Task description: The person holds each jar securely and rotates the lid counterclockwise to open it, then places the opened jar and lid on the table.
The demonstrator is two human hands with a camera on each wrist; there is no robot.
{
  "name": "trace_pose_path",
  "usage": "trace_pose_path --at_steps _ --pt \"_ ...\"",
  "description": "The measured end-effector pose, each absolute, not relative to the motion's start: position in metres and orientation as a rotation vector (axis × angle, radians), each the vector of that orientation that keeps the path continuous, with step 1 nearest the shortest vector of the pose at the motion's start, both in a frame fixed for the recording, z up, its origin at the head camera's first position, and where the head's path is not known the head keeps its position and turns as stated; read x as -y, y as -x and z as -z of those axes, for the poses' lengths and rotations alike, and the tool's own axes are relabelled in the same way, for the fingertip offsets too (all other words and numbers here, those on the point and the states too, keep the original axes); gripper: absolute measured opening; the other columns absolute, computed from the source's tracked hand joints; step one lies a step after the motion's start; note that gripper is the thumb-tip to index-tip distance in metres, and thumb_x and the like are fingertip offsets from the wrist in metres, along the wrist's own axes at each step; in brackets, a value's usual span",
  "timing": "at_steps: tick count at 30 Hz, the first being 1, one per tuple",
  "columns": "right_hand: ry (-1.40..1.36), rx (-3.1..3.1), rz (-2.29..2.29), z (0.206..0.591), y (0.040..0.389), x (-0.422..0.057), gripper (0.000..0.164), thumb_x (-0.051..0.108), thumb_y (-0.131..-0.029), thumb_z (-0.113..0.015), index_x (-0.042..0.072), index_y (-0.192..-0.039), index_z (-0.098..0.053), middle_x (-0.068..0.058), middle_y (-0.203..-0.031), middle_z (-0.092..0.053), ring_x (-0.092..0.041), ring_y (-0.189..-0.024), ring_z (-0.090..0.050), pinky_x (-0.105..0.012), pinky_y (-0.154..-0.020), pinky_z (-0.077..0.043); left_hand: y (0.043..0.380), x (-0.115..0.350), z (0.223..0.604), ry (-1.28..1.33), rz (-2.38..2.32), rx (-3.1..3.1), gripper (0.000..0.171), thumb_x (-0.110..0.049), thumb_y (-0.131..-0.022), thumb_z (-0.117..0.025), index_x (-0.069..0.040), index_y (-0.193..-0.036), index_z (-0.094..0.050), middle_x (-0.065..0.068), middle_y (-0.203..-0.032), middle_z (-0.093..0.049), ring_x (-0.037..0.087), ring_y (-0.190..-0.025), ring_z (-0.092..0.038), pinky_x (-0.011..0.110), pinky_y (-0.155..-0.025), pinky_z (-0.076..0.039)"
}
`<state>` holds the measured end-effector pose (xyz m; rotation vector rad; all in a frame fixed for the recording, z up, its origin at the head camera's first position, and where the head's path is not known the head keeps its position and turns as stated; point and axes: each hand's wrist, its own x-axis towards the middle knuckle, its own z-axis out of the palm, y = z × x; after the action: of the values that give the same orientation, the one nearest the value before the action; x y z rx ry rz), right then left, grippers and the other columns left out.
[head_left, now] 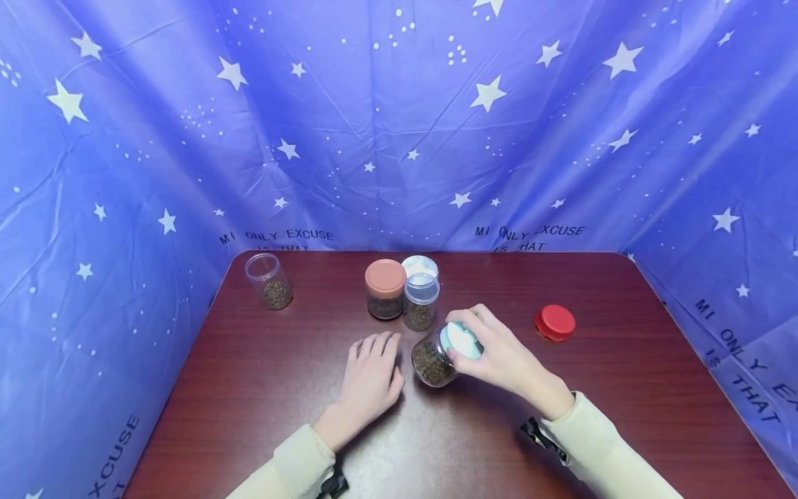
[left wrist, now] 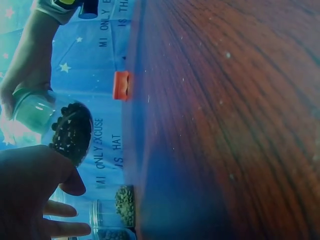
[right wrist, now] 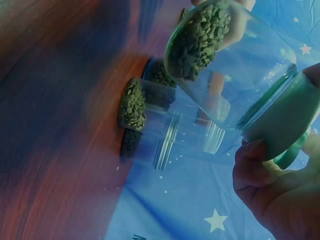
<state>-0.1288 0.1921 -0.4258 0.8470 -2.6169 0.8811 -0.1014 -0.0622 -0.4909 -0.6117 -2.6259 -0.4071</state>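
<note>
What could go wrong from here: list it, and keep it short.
1. The right hand grips the tilted jar by its pale green lid; if that lid is loose, the jar might drop.
2. The clear-topped jar stands close by, so a swing that way could knock it over.
3. The jar at the far left looks lidless; a bump could spill it.

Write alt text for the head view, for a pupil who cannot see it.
A person's right hand holds a tilted jar of pellets by its pale lid over a table; the left hand is nearby. Other jars stand behind; a red lid lies to the right.
</note>
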Motion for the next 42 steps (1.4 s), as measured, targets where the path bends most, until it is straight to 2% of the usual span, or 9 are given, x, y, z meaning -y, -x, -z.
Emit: trace_pose_path --at_steps 8,15,21,27,33,42 --pt "-0.807 2.627 -0.897 0.425 0.132 -0.192 0.044 0.023 -0.080 -0.081 0.017 -0.121 -0.066 0.001 -0.106 -0.057 -0.012 -0.089 -0.059 -0.034 -0.074 -0.054 0.106 0.066 0.492 0.623 0.439 2.600 0.055 -0.015 -0.080 -0.068 -0.001 -0.133 -0.062 0.017 -0.128 -0.065 0.037 -0.114 -0.062 0.052 -0.098 -0.050" --pt "-0.791 2.637 -0.910 0.428 0.139 -0.193 0.043 0.022 -0.081 -0.080 0.020 -0.122 -0.065 0.000 -0.105 -0.057 -0.014 -0.089 -0.058 -0.035 -0.076 -0.054 0.106 0.067 0.485 0.651 0.581 2.561 0.063 -0.015 -0.077 -0.068 0.002 -0.136 -0.057 0.018 -0.129 -0.063 0.035 -0.116 -0.061 0.050 -0.101 -0.050" --pt "-0.785 2.633 -0.917 0.430 0.146 -0.193 0.043 0.022 -0.081 -0.080 0.019 -0.121 -0.065 0.000 -0.104 -0.057 -0.014 -0.089 -0.058 -0.036 -0.076 -0.053 0.106 0.060 0.473 0.694 0.817 2.456 0.067 -0.030 -0.078 -0.081 0.000 -0.133 -0.056 0.013 -0.123 -0.063 0.030 -0.110 -0.062 0.046 -0.091 -0.054" --pt "-0.785 2.634 -0.935 0.430 0.145 -0.188 0.043 0.024 -0.082 -0.080 0.020 -0.122 -0.065 0.000 -0.105 -0.057 -0.014 -0.090 -0.057 -0.036 -0.077 -0.052 0.113 0.050 0.472 0.739 0.879 2.501 0.088 -0.050 -0.073 -0.091 -0.001 -0.134 -0.052 0.011 -0.127 -0.059 0.027 -0.114 -0.060 0.042 -0.096 -0.054" --pt "-0.808 2.641 -0.935 0.426 0.141 -0.180 0.044 0.027 -0.083 -0.080 0.020 -0.124 -0.066 0.000 -0.106 -0.056 -0.013 -0.089 -0.056 -0.035 -0.075 -0.052 0.121 0.039 0.468 0.764 0.961 2.533 0.099 -0.051 -0.069 -0.095 -0.002 -0.140 -0.047 0.012 -0.135 -0.056 0.027 -0.122 -0.057 0.042 -0.103 -0.052" --pt "-0.841 2.628 -0.916 0.423 0.132 -0.173 0.044 0.028 -0.084 -0.080 0.020 -0.125 -0.066 0.002 -0.107 -0.056 -0.012 -0.089 -0.058 -0.033 -0.076 -0.054 0.121 0.032 0.469 0.743 0.981 2.569 0.099 -0.051 -0.065 -0.096 -0.004 -0.138 -0.048 0.007 -0.129 -0.058 0.023 -0.119 -0.057 0.038 -0.100 -0.053"
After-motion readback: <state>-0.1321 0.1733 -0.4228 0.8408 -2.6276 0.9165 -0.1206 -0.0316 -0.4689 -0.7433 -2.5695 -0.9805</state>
